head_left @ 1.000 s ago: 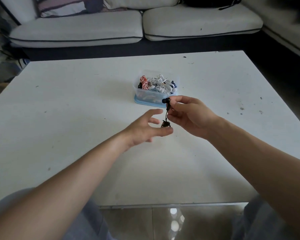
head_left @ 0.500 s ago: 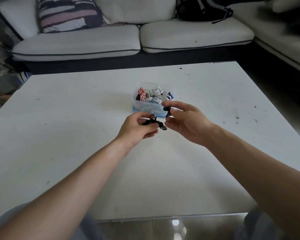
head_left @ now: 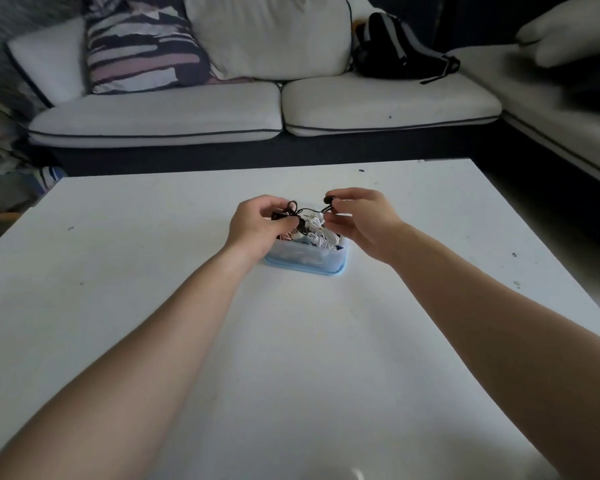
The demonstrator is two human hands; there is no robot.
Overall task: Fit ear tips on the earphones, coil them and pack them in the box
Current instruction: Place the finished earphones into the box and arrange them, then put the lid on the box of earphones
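A clear plastic box (head_left: 305,259) with a blue base stands mid-table, filled with several coiled white and coloured earphones. Both hands hover right over it. My left hand (head_left: 257,225) grips the coiled bundle of black earphones (head_left: 291,211). A short stretch of black cable runs from there to my right hand (head_left: 361,220), which pinches one black earbud between thumb and forefinger. The far part of the box is hidden behind my hands.
The white table (head_left: 291,341) spreads wide around the box. Beyond its far edge stands a white sofa (head_left: 264,112) with a striped cushion (head_left: 142,46) and a black bag (head_left: 399,50).
Both hands carried the black earphones forward from in front of the box to just above it. The left hand went from open to gripping the coil.
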